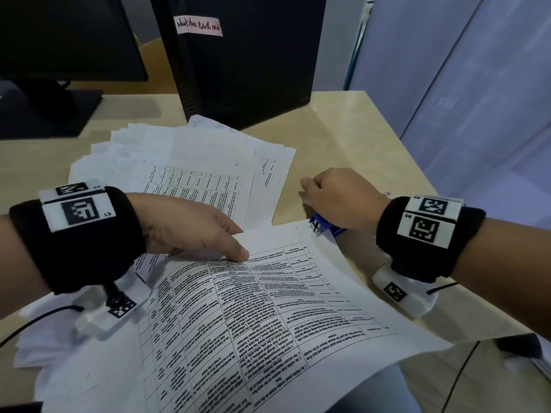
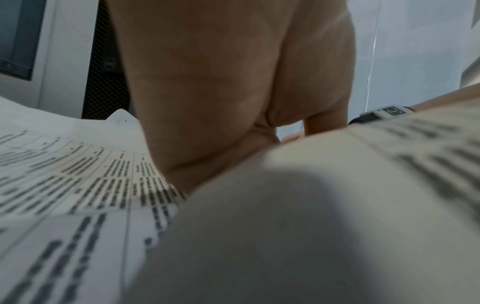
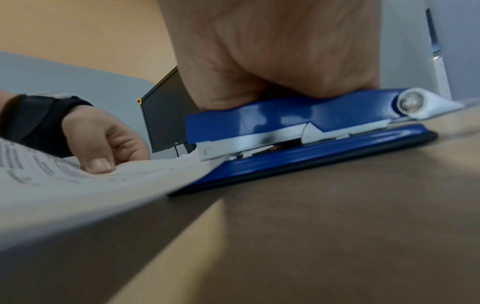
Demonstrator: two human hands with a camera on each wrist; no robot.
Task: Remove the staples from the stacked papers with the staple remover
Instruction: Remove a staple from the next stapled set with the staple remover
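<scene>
A printed, table-filled set of papers [image 1: 268, 308] lies bowed at the desk's near edge. My left hand [image 1: 190, 231] pinches it, thumb [image 3: 100, 164] on top and fingers underneath; the left wrist view shows only the palm [image 2: 221, 82] and blurred paper [image 2: 285, 226]. A blue stapler-shaped tool [image 1: 325, 226] lies flat on the desk with the paper's far right corner in its mouth [image 3: 223, 158]. My right hand [image 1: 343, 198] curls over the tool, and its palm [image 3: 272, 51] presses the top down. Its fingers are hidden.
A fanned pile of more printed sheets [image 1: 185, 162] spreads behind the left hand. A black computer tower [image 1: 244, 55] and a monitor [image 1: 59, 34] on its stand stand at the back. The beige desk [image 1: 357, 138] ends at the right near a pale partition.
</scene>
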